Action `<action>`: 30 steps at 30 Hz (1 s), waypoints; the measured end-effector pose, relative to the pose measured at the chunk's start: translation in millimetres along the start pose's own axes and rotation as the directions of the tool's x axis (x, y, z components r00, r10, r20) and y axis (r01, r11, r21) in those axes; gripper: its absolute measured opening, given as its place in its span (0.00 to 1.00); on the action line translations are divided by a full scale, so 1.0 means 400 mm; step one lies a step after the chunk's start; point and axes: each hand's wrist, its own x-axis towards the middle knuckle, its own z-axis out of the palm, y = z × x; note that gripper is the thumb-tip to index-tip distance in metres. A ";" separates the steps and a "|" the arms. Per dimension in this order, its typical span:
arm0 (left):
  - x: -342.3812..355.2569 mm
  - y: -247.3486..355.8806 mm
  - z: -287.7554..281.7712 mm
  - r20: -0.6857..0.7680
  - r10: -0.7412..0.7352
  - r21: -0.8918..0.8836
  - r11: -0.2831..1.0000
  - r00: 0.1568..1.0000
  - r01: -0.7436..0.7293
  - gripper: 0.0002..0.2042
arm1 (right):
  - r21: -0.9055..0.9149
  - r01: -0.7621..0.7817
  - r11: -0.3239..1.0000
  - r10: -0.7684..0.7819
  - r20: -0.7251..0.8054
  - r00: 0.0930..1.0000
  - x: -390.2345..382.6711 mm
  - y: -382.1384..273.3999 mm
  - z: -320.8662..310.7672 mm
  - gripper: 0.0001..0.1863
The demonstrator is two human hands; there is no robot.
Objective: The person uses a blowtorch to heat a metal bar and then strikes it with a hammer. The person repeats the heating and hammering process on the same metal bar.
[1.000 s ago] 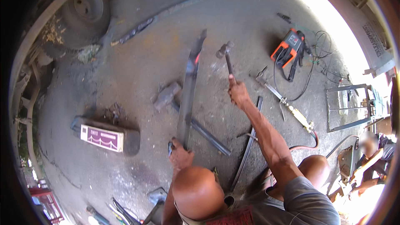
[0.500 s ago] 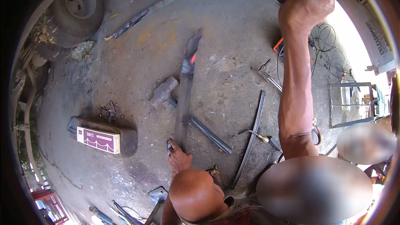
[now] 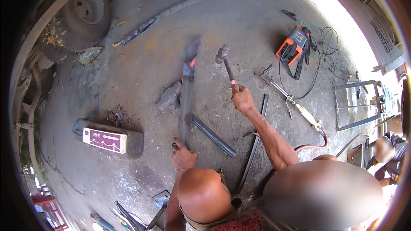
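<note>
Flat bar [image 3: 187, 102], dark metal, one; runs forward from the left grip [image 3: 184, 158] above the floor [image 3: 128, 68]; far end blurred, a glowing patch [image 3: 192, 63] near it; left grip closed about the bar's near end.
Hammer [image 3: 225, 62], one; handle clasped in the right grip [image 3: 242, 99], fingers wrapped round; head just right of the bar's glowing patch, apart from it.
Changes noted: half a second ago the right grip is raised close to the camera, well right of the bar; now it is lowered, the hammer in full view, much as a second ago; the bar's far end appears slightly farther left; judged meaning: low part of a swing, glowing patch within the hammer's reach; no contact shows.
Remaining items, placed by the bar: sledgehammer [image 3: 169, 96], crossing beneath, head left, handle right; narrow bar [image 3: 252, 147], right; torch [image 3: 304, 111], farther right; orange-and-grey machine [image 3: 296, 40], right of the far end; purple-and-white box [image 3: 105, 140], left, upon a dark block [image 3: 135, 143]; curved pipe [image 3: 167, 13], beyond the far end; co-worker [image 3: 396, 145], well right.
</note>
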 end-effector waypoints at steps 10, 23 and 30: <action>-0.017 -0.010 0.013 0.017 -0.055 0.030 0.998 0.998 0.054 0.52 | 0.299 0.655 0.694 -0.576 -0.316 0.754 -0.057 -0.539 -0.063 0.35; -0.025 0.017 -0.057 -0.036 -0.011 -0.062 0.998 0.999 0.009 0.47 | 0.016 -0.289 0.957 0.284 0.144 0.948 0.077 -0.064 0.054 0.34; 0.002 0.008 -0.153 0.257 0.190 -0.637 0.771 0.948 0.018 0.34 | -0.648 0.085 0.757 0.243 0.401 0.883 0.177 -0.161 -0.219 0.16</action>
